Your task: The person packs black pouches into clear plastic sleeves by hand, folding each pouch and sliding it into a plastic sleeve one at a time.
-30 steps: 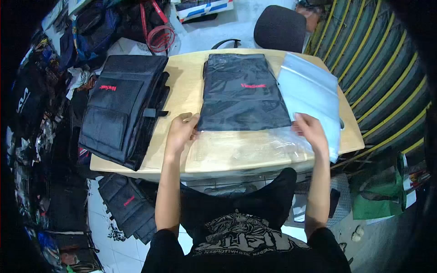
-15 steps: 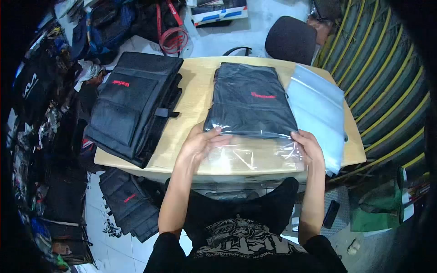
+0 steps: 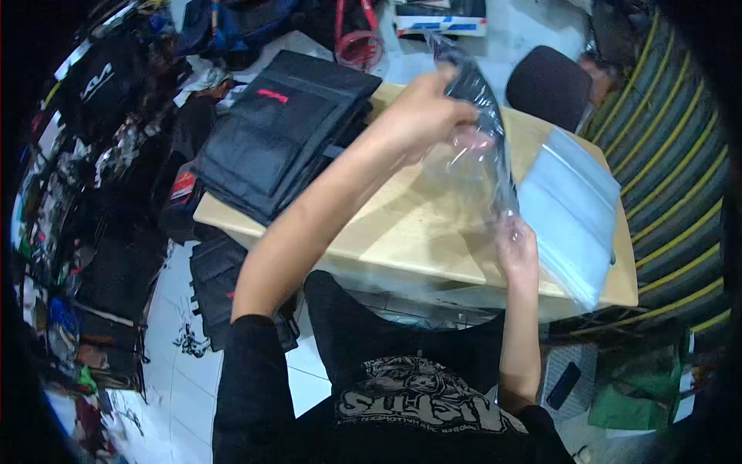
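Observation:
A black folded fabric case in a clear plastic bag (image 3: 493, 116) is lifted and tilted on edge above the table. My right hand (image 3: 516, 241) is closed on its lower near corner. My left hand (image 3: 437, 116), blurred by motion, is up by its far upper part, with fingers bent against the plastic. Loose clear film hangs below the left hand. To the left lies a stack of black fabric cases (image 3: 270, 131) with red lettering. A pile of flat clear plastic bags (image 3: 572, 216) rests just right of my right hand.
The wooden table (image 3: 386, 240) stands before me. More black cases (image 3: 212, 271) lie on the floor at its left. Behind it is a dark chair (image 3: 549, 87). Yellow-striped coils (image 3: 665, 170) line the right side, near a phone (image 3: 564, 385) and a green bag (image 3: 638, 387).
The bagged case went from lying flat on the table to being raised on edge. My left hand moved up and away from me to its far part; my right hand stayed at the near corner.

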`<state>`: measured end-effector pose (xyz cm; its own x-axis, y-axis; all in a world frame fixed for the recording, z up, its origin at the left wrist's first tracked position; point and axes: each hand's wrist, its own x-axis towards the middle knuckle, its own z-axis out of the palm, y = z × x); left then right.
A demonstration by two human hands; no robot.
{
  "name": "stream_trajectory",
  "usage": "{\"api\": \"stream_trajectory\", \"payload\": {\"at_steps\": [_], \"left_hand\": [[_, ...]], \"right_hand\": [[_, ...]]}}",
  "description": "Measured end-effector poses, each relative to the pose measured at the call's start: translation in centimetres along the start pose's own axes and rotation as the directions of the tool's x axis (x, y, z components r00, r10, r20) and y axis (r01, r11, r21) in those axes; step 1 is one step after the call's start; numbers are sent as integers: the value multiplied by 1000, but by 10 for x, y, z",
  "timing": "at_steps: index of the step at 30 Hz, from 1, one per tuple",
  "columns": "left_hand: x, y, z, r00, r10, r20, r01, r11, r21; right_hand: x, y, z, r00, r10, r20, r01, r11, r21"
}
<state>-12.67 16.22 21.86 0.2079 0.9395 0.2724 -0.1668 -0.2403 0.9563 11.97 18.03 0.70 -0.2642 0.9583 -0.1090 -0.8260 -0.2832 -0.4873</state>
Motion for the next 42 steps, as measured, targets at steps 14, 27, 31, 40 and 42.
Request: {"api": "stream_trajectory", "payload": {"at_steps": [14, 27, 31, 40, 42], "left_hand": [[-191, 179, -89, 672, 584, -455, -301, 777, 553], [-694, 138, -204, -128, 271, -954, 351, 912, 212], [-757, 41, -180, -378, 67, -923, 435, 893, -114], [-907, -133, -169, -403, -500, -766, 33, 829, -558], [-939, -164, -185, -392, -469, -792, 131, 823, -552]], "right_hand": [[64, 110, 282, 621, 429, 656, -328, 902, -280], [-33, 241, 278, 10, 911, 412, -175, 407, -896], [-21, 244, 233, -21, 971, 236, -186, 228, -956], [-3, 259, 191, 89, 993, -81, 74, -88, -993], [-2, 263, 191, 68, 990, -126, 64, -130, -989]]}}
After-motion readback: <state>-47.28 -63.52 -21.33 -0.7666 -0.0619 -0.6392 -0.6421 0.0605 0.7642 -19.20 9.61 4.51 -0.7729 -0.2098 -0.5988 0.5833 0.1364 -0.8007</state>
